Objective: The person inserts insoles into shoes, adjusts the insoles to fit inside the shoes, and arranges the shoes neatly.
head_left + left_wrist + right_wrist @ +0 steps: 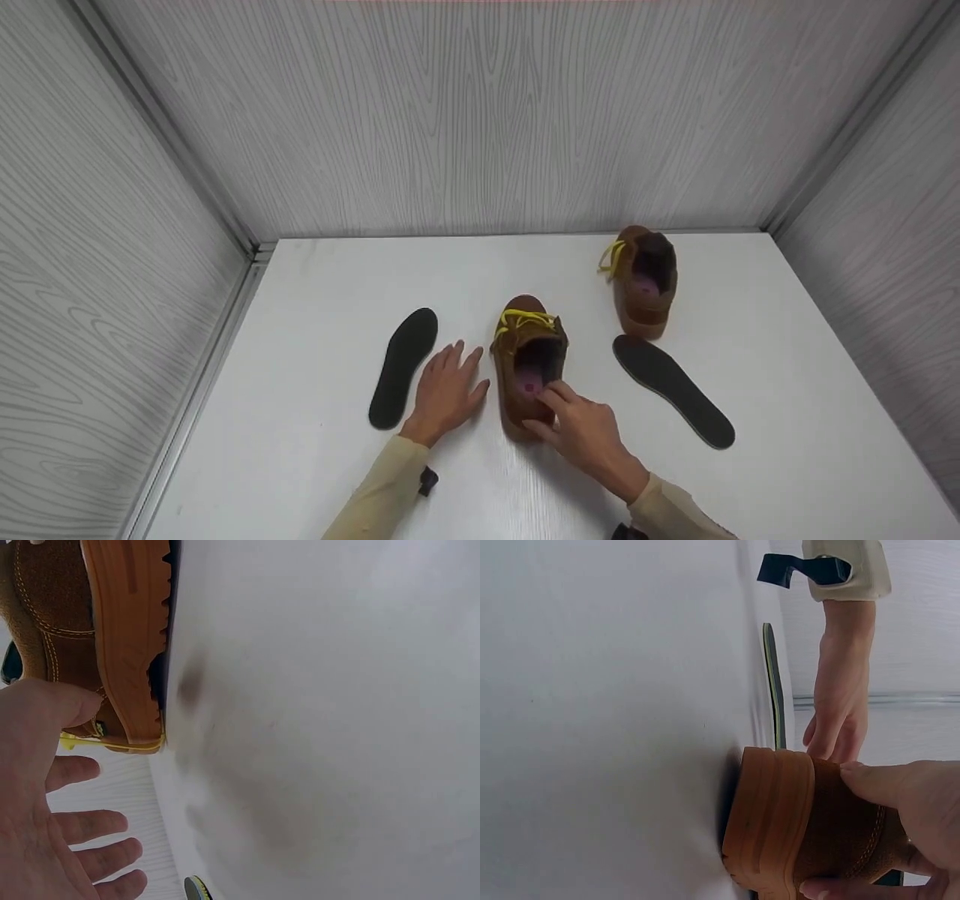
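A brown suede shoe (506, 379) with yellow laces stands upright mid-table, toe pointing away. My right hand (585, 431) grips its heel end, thumb against the back and fingers at the collar; the right wrist view shows the thumb on the heel (832, 817). Just left of the shoe, my left hand (444, 390) hovers low over the table with fingers spread, holding nothing. One dark insole (401, 367) lies flat beyond that hand, on its left. Inside the gripped shoe a pinkish footbed (529, 379) shows, partly covered by the right fingers.
A matching brown shoe (641, 315) stands at the back right, toe toward the back wall (480, 120). Another dark insole (675, 390) lies slantwise in front of it. Wood-grain panels enclose the white table (300, 337) at the back and both sides.
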A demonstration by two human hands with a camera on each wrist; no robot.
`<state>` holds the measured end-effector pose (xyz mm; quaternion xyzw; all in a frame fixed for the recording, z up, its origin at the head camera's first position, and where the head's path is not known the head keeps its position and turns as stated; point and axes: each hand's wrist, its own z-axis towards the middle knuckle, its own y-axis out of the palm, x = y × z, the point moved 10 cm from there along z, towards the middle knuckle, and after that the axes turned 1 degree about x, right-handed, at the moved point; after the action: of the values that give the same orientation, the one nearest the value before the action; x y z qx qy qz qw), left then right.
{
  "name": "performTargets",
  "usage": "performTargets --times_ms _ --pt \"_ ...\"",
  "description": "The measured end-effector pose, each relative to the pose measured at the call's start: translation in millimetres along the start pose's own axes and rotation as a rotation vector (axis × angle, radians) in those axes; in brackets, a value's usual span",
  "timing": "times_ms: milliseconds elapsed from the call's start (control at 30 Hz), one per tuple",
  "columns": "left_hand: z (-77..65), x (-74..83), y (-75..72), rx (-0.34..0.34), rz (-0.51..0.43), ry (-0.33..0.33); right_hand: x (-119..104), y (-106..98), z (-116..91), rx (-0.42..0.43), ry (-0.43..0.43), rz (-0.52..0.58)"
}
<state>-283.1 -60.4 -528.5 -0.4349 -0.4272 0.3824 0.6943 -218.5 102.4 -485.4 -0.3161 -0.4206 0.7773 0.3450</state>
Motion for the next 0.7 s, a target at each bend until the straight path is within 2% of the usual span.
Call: performTargets --times_ms 200,367,533,700 --pt "4.7 7.4 -9.2 0.053 -0.023 0.026 16.6 -11.0 3.0 0.045 0.089 0.075" --pt "15.7 23.2 -22.4 0.119 -0.029 0.074 17.9 -18.4 8.2 0.074 0.070 0.056" --pt "36.0 48.0 -39.5 0.175 -0.036 0.148 12.5 -12.6 6.9 0.000 0.070 0.027" --pt "53.5 73.6 -46.4 0.166 0.038 0.231 5.1 -2.8 4.0 -0.100 0.078 0.005"
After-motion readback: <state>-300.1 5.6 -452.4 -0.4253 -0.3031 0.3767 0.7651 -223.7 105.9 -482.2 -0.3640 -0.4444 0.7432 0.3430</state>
